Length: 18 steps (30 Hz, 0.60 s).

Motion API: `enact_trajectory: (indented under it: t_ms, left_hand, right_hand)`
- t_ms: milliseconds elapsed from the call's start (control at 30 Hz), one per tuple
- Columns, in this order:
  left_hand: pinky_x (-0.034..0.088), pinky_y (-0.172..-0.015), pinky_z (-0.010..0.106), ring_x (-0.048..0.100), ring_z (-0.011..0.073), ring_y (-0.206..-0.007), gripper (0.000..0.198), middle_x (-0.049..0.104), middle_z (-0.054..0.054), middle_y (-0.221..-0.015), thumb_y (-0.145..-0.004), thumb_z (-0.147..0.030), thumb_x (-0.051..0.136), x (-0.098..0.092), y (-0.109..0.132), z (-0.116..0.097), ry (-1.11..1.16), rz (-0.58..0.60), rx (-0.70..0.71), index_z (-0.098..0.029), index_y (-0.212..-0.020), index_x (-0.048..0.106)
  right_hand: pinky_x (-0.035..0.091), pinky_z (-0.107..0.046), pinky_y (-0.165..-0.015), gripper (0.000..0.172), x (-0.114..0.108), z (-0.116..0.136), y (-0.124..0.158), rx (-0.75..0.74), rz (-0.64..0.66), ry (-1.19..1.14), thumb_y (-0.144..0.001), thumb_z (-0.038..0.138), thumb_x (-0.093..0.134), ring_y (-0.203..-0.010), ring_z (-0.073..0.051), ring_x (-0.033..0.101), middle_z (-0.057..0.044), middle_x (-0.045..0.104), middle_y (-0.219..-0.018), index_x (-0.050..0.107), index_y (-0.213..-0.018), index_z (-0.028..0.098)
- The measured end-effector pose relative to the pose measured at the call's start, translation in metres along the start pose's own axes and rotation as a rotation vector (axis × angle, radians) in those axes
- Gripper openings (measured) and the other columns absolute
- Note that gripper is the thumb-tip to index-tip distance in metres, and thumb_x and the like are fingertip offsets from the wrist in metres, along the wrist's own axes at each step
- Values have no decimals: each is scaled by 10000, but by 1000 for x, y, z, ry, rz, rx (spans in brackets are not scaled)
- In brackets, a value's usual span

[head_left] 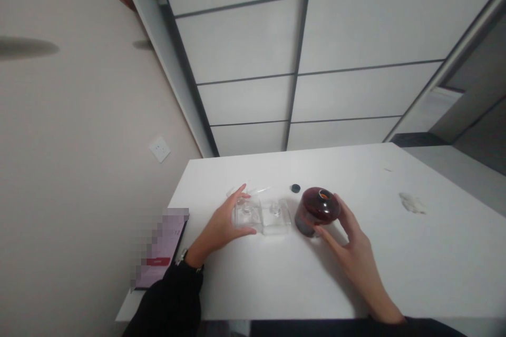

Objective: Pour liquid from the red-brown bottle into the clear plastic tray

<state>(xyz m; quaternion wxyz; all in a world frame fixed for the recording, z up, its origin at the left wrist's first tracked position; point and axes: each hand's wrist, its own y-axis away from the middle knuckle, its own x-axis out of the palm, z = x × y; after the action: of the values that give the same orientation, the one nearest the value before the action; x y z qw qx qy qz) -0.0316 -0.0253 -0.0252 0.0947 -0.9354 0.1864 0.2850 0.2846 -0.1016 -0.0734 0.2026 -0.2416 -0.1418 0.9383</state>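
Observation:
A squat dark red bottle [316, 210] with an open round mouth stands on the white table [435, 263]. My right hand [350, 242] curls around its right side, thumb and fingers touching it. Left of the bottle sit two small clear glass containers [263, 214], side by side. My left hand [225, 221] cups the left one, fingers above and thumb below. A small black cap [295, 188] lies on the table just behind the bottle.
A phone [160, 255] with a lit pinkish screen lies at the table's left edge by my left wrist. A crumpled pale scrap [412, 202] rests at the right. A wall with a socket [159, 148] runs along the left.

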Motion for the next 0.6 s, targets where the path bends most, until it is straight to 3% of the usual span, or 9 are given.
enact_trajectory:
  t_ms: [167, 367, 500, 600]
  left_hand:
    - [344, -1284, 545, 554, 342, -1454, 1148, 620, 164, -1502, -728, -369, 941, 3, -1, -6, -12, 16, 4, -218, -1677, 313]
    - [373, -1263, 539, 593, 346, -1407, 1145, 655, 154, -1451, -705, -374, 933, 7, 1, -8, -15, 7, -26, -211, -1661, 323]
    - [385, -1249, 549, 592, 355, -1406, 1038, 667, 156, -1436, -714, -340, 891, 5, 20, -16, -38, 2, -120, -205, -1601, 369]
    - [417, -1220, 553, 608, 359, -1380, 867, 662, 160, -1435, -725, -346, 858, 5, 43, -19, -46, -32, -194, -210, -1478, 451]
  right_hand:
    - [469, -624, -1195, 836, 2, 4, -1, -40, 30, 41, -857, 587, 791, -1414, -383, 612, -202, 650, -1502, 525, -1533, 172]
    - [446, -621, -1217, 991, 7, 5, -6, -45, 46, 22, -787, 600, 845, -1449, -389, 578, -219, 600, -1551, 450, -1582, 158]
    - [422, -601, -1239, 1045, 1, 11, -17, -18, 78, -18, -781, 576, 851, -1507, -382, 517, -230, 499, -1642, 389, -1622, 162]
    - [419, -592, -1238, 1017, -2, 17, -27, 8, 157, -71, -761, 535, 868, -1487, -370, 540, -210, 529, -1624, 414, -1604, 192]
